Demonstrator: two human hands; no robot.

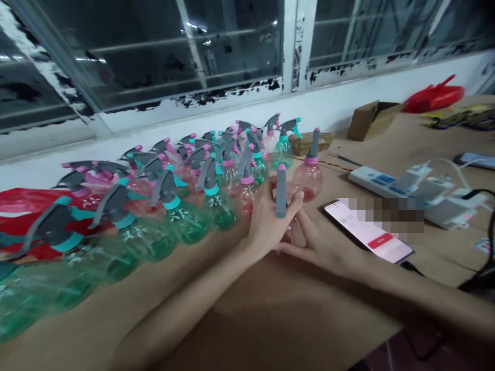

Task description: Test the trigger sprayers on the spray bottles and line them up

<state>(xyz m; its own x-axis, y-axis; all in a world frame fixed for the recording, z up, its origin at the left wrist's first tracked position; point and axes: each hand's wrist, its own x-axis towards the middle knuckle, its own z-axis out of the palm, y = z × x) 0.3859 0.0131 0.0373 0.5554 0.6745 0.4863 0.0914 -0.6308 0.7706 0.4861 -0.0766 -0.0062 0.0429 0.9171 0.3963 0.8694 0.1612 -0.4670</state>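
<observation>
My left hand [266,219] is closed round the neck of a pink spray bottle [281,193], just under its grey head with a pink tip. Lower down, my right hand [319,239] grips the clear rounded body from the other side. Most of that body is hidden by my fingers. Behind my hands stands another pink spray bottle [308,178], upright on the table. To the left are several more bottles in rows, among them a green spray bottle [219,208] with a turquoise collar.
A lit phone [373,234] lies right of my hands, with a white power strip [381,183] and plugged-in chargers behind it. Farther back are tweezers [344,158], an open cardboard box [365,122] and a red plastic bag [435,97]. Another red bag [23,203] lies far left.
</observation>
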